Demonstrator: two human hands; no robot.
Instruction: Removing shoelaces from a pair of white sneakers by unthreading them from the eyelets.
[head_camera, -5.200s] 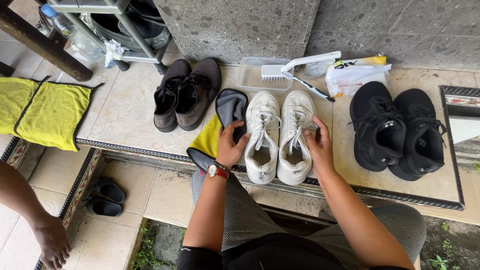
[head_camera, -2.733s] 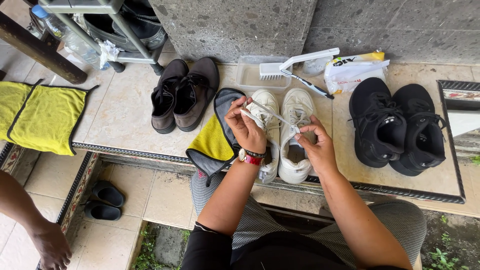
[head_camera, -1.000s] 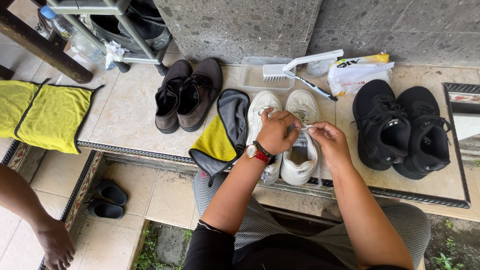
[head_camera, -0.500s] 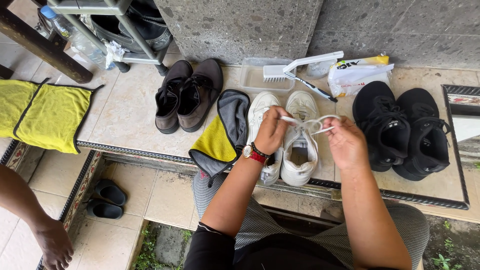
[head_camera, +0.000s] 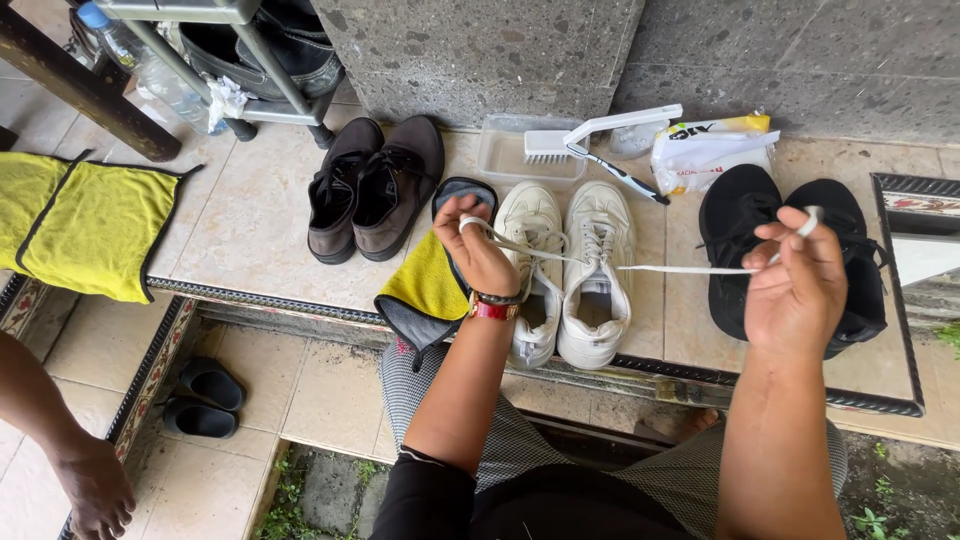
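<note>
Head view, looking down on a tiled ledge. Left hand (head_camera: 478, 250) raised over the left white sneaker (head_camera: 530, 270), grip closed on one end of a white shoelace (head_camera: 640, 267). Right hand (head_camera: 795, 290) held out over the black sneakers (head_camera: 790, 255), grip pinched shut on the other end of the lace, tip showing above the fingers. Lace runs taut between the two hands, passing across the right white sneaker (head_camera: 595, 275); whether it is threaded through any eyelet there cannot be told. Both white sneakers stand side by side near the ledge's front edge, toes toward the wall. Red-and-dark wristband (head_camera: 492, 305) on the left wrist. Yellow-and-grey cloth (head_camera: 432, 285) lies just left of the white pair, partly hanging over the edge. Brown shoes (head_camera: 375, 185) further left, toes toward the person. Behind the white pair: clear plastic tub (head_camera: 510, 160) with a white scrub brush (head_camera: 600, 135) resting across it, and a white and yellow packet (head_camera: 710, 150) beside it. Yellow towel (head_camera: 85, 225) at far left. Dark sandals (head_camera: 200, 400) on the lower floor. Another person's hand (head_camera: 95, 490) at lower left, well apart from the shoes.
</note>
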